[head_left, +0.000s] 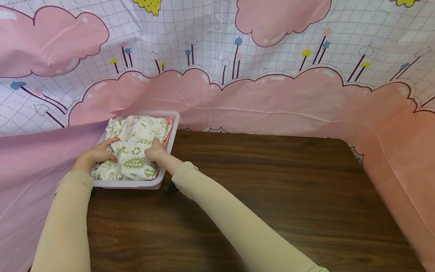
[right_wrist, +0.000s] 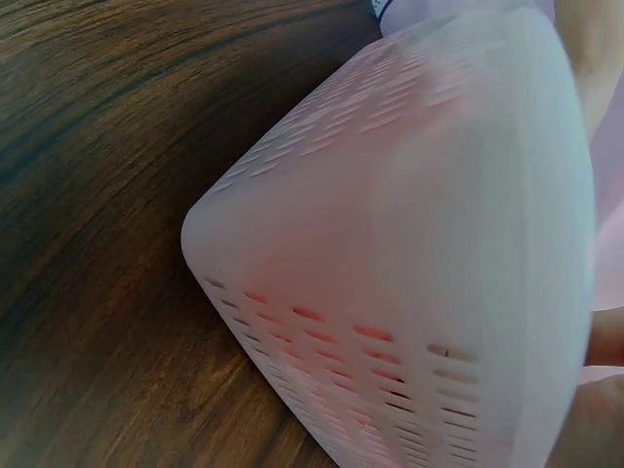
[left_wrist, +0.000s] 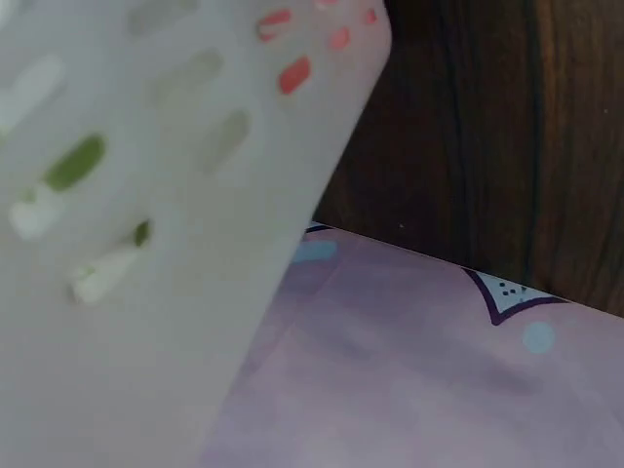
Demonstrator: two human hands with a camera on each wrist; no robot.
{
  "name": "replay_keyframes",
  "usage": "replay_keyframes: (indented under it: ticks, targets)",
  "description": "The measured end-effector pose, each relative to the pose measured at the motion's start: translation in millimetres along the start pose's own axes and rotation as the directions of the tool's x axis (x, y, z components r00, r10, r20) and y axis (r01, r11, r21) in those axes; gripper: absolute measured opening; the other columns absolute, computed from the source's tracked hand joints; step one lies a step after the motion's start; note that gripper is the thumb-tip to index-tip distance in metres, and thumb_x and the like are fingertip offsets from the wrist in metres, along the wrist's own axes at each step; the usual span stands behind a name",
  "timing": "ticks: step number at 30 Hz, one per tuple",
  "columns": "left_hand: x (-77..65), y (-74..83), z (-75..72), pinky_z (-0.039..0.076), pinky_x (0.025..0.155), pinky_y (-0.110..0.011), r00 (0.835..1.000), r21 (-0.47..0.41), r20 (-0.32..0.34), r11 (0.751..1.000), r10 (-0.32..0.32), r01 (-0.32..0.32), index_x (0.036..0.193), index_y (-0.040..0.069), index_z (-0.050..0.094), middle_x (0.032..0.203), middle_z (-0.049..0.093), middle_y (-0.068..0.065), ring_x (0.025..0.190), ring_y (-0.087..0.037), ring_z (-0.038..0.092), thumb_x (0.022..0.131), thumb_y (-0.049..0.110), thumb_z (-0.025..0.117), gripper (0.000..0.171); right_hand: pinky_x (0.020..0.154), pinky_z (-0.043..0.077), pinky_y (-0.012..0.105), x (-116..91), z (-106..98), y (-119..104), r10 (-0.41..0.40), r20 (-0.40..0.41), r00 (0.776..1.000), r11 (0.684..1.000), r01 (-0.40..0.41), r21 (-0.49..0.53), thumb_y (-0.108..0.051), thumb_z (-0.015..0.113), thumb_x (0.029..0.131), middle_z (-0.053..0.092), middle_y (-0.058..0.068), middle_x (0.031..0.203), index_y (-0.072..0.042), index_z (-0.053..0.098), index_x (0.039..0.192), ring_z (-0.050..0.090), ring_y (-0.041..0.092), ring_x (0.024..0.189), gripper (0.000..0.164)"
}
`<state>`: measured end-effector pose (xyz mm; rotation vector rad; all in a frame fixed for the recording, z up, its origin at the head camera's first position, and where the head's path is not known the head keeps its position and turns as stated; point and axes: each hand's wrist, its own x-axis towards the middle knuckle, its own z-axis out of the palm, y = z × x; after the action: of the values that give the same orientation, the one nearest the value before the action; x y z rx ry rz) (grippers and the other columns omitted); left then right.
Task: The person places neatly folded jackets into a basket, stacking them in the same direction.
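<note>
A white cloth with green lettering and recycling signs [head_left: 134, 132] lies bunched in a white slotted plastic basket [head_left: 127, 184] at the table's left back corner. On the cloth's left side rests my left hand [head_left: 98, 154], its thumb and a finger stretched apart over the fabric. My right hand [head_left: 156, 151] touches the cloth's right side, just inside the basket's right rim; most of its fingers are hidden. Something red or pink [head_left: 168, 122] shows beneath the cloth's right edge. Both wrist views mostly show the basket's outer wall [left_wrist: 224, 263] [right_wrist: 439, 224].
The dark wood-grain table [head_left: 272, 196] stretches to the right and front of the basket. A printed pink and white sheet [head_left: 258, 98] hangs along the back and sides. A small dark object [head_left: 170, 189] sits at the basket's front right corner.
</note>
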<state>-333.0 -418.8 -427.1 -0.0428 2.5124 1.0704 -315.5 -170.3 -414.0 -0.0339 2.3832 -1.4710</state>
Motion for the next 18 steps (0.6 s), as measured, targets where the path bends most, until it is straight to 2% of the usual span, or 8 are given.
replay_keyframes:
  ticks: [4,7,8,10,12,14,16,18]
  targets:
    - [-7.0,7.6,1.1,0.032,0.041,-0.026,0.998,0.041,-0.043,0.999,0.037,-0.035,0.157,0.01,0.011,0.128,0.039,-0.039,0.044,-0.007,0.029,0.079,0.007,0.067,0.096,0.104,0.037,0.032,0,-2,1,-0.032,0.001,0.999,0.998,0.032,0.056,-0.006,0.057,0.092,0.022,0.013,0.158,-0.015,0.028,0.155,0.018,0.022,0.146,0.069]
    - [-11.9,14.1,3.2,0.034,0.043,-0.027,0.995,0.049,-0.081,0.997,0.057,-0.053,0.157,0.006,0.015,0.096,0.057,-0.021,0.045,-0.006,0.03,0.083,0.006,0.066,0.09,0.103,0.037,0.033,-2,-4,2,-0.048,-0.008,0.999,0.996,0.049,0.08,-0.004,0.058,0.09,0.022,0.016,0.157,-0.014,0.029,0.154,0.022,0.023,0.144,0.071]
    - [-13.2,16.3,4.0,0.034,0.043,-0.027,0.994,0.047,-0.092,0.998,0.053,-0.048,0.156,0.005,0.017,0.084,0.057,-0.014,0.044,-0.006,0.03,0.083,0.006,0.065,0.088,0.101,0.039,0.032,-3,-5,2,-0.055,-0.009,0.998,0.995,0.055,0.081,-0.004,0.059,0.089,0.022,0.017,0.157,-0.014,0.029,0.154,0.023,0.024,0.144,0.073]
    - [-15.5,21.4,4.8,0.036,0.044,-0.029,0.992,0.041,-0.118,0.998,0.043,-0.038,0.155,0.002,0.02,0.076,0.055,-0.004,0.044,-0.007,0.031,0.084,0.005,0.065,0.084,0.093,0.043,0.032,-6,-7,2,-0.075,0.001,0.997,0.995,0.075,0.064,-0.004,0.06,0.088,0.018,0.018,0.158,-0.014,0.026,0.155,0.024,0.026,0.143,0.075]
    - [-17.9,28.0,3.6,0.037,0.045,-0.03,0.99,0.049,-0.14,0.999,0.023,-0.016,0.153,-0.001,0.023,0.082,0.058,-0.009,0.044,-0.008,0.032,0.084,0.006,0.064,0.081,0.079,0.045,0.032,-7,-11,0,-0.104,0.016,0.994,0.995,0.104,0.014,-0.005,0.06,0.088,0.014,0.019,0.159,-0.015,0.024,0.156,0.031,0.027,0.139,0.077]
    - [-21.4,36.2,0.3,0.04,0.05,-0.032,0.987,0.092,-0.161,0.996,-0.003,0.018,0.152,-0.003,0.024,0.094,0.06,-0.023,0.049,-0.011,0.038,0.087,0.01,0.062,0.077,0.073,0.042,0.03,-9,-17,-3,-0.149,0.023,0.989,0.987,0.15,-0.05,-0.007,0.06,0.088,0.012,0.022,0.159,-0.015,0.023,0.156,0.034,0.029,0.137,0.078]
    - [-25.8,45.6,-4.3,0.043,0.057,-0.034,0.983,0.144,-0.181,0.989,-0.018,0.044,0.15,-0.006,0.026,0.118,0.052,-0.035,0.051,-0.015,0.043,0.089,0.016,0.061,0.074,0.07,0.042,0.03,-10,-26,-5,-0.195,0.024,0.981,0.976,0.196,-0.098,-0.007,0.061,0.087,0.014,0.023,0.159,-0.015,0.023,0.156,0.043,0.03,0.13,0.079]
    - [-32.2,55.2,-9.4,0.047,0.068,-0.04,0.982,0.196,-0.186,0.979,-0.018,0.055,0.148,-0.01,0.025,0.137,0.034,-0.042,0.062,-0.026,0.051,0.093,0.021,0.058,0.072,0.074,0.041,0.029,-10,-37,-6,-0.246,0.02,0.969,0.963,0.246,-0.11,-0.006,0.062,0.085,0.022,0.022,0.157,-0.012,0.026,0.155,0.046,0.024,0.122,0.079]
